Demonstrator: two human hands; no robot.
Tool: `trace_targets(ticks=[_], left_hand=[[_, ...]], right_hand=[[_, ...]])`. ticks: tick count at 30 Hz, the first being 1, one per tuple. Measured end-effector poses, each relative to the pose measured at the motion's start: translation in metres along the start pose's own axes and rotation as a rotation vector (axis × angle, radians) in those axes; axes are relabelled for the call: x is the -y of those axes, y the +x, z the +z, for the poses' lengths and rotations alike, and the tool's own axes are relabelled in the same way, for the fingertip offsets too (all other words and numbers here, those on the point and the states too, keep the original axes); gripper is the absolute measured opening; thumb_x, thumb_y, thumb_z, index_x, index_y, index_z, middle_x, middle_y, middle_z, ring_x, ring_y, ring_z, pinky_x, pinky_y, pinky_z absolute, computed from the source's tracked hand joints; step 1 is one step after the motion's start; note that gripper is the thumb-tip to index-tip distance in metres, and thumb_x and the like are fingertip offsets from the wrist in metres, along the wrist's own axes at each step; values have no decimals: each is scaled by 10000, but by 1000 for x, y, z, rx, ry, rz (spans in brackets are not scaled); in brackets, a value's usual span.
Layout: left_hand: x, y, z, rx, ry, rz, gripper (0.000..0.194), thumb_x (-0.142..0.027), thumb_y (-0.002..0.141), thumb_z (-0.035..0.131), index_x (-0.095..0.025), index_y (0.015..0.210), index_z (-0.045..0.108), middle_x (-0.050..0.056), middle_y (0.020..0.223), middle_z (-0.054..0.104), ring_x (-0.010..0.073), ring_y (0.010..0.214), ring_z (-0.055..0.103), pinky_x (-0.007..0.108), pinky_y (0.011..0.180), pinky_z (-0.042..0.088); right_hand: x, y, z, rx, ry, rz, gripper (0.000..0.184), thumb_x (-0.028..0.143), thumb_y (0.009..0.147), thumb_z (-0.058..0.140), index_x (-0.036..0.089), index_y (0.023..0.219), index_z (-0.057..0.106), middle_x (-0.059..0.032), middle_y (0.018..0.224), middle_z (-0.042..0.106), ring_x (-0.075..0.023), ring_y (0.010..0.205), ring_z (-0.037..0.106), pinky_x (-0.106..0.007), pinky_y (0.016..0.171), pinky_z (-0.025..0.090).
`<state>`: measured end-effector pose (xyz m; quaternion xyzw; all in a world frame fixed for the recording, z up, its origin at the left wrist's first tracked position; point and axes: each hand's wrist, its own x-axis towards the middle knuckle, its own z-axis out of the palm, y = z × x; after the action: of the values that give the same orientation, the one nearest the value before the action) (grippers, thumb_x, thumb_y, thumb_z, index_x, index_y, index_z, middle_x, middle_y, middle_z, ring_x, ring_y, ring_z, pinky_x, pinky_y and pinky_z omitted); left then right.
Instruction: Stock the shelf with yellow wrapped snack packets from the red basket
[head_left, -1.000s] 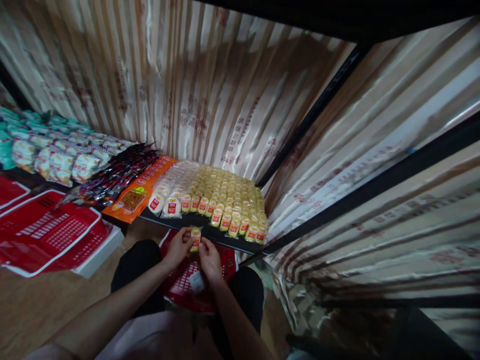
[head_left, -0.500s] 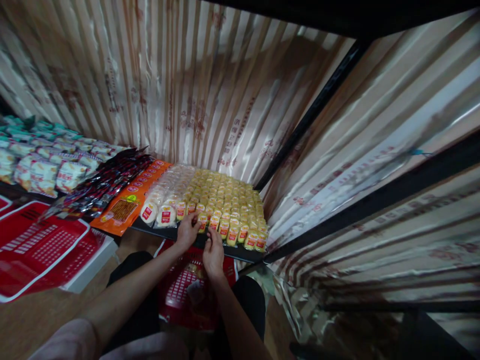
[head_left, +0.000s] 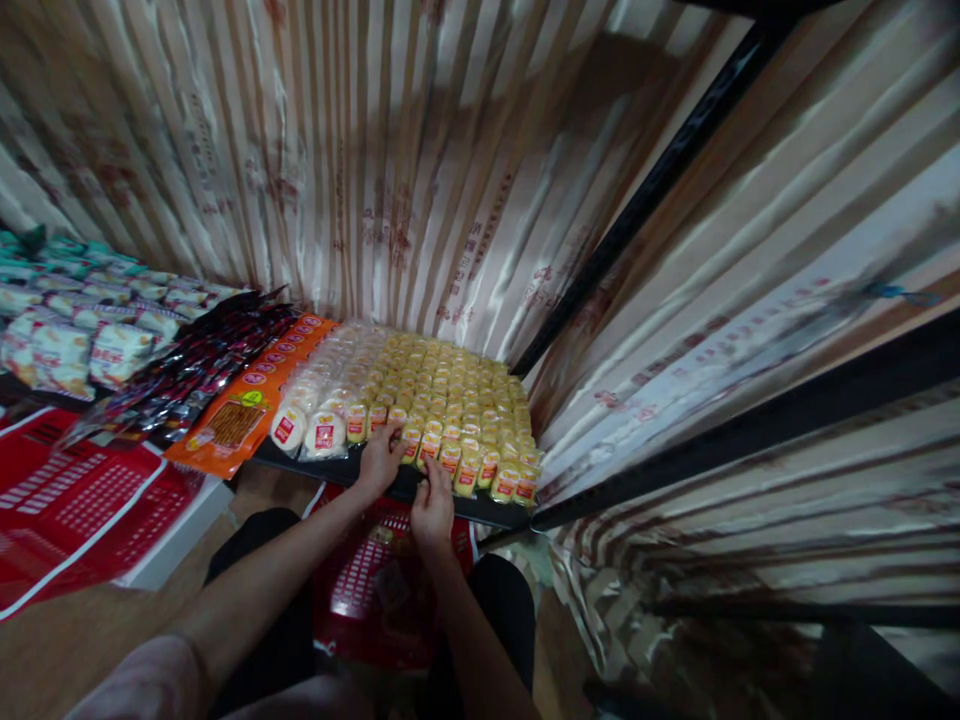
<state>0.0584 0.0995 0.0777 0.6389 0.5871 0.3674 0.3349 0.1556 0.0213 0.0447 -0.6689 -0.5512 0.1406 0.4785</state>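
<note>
Rows of small yellow wrapped snack packets (head_left: 469, 400) with red labels stand close together on a dark shelf. At their front edge, my left hand (head_left: 381, 460) reaches in with its fingertips against the front packets. Just to its right and lower, my right hand (head_left: 433, 508) has its fingers stretched up to the front row, touching or very near a packet. Neither hand visibly grips a packet; the fingertips are partly hard to make out. Left of the yellow rows lie white round wrapped snacks (head_left: 325, 432) in clear wrappers.
A red basket (head_left: 352, 585) sits below the shelf between my knees. Further left are an orange snack bag (head_left: 234, 425), dark shiny packets (head_left: 199, 365), white-and-green bags (head_left: 120, 350) and another red basket (head_left: 90, 500). A black shelf post (head_left: 637, 215) and pleated sheeting (head_left: 360, 150) enclose the right and back.
The view has shifted slightly. Both hands stay at the front row, a little further right along it, and the left hand's fingers have spread forward onto the packets.
</note>
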Motion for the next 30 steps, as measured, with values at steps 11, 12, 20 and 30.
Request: trace_targets(ticks=[11,12,20,30], left_hand=[[3,1,6,-13,-36,26,110,-247,776,563,-173,846,521,-8,773,571,104,657,524,227,675,444],[3,2,6,-2,-39,25,98,-246,773,564,-174,825,522,-11,759,569,104,651,525,227,671,442],[7,3,8,-50,-43,77,139,-250,769,571,-157,871,556,13,812,580,105,657,523,248,686,449],[18,-23,-8,-214,-24,159,228,-285,779,564,-162,971,551,12,840,536,95,625,488,255,698,442]], right_hand=[[-8,1,1,18,-24,-49,505,102,782,333,157,1254,506,-126,1187,507,-197,1128,482,-370,980,409],[-9,1,2,16,-25,-43,509,99,782,325,151,1255,506,-129,1186,503,-196,1128,482,-365,977,414],[-13,-3,4,35,23,-52,523,88,769,317,148,1253,506,-132,1204,484,-179,1113,491,-330,893,484],[-12,-32,-25,160,6,-36,348,116,829,311,165,1036,587,-96,1060,589,-143,965,568,-309,902,445]])
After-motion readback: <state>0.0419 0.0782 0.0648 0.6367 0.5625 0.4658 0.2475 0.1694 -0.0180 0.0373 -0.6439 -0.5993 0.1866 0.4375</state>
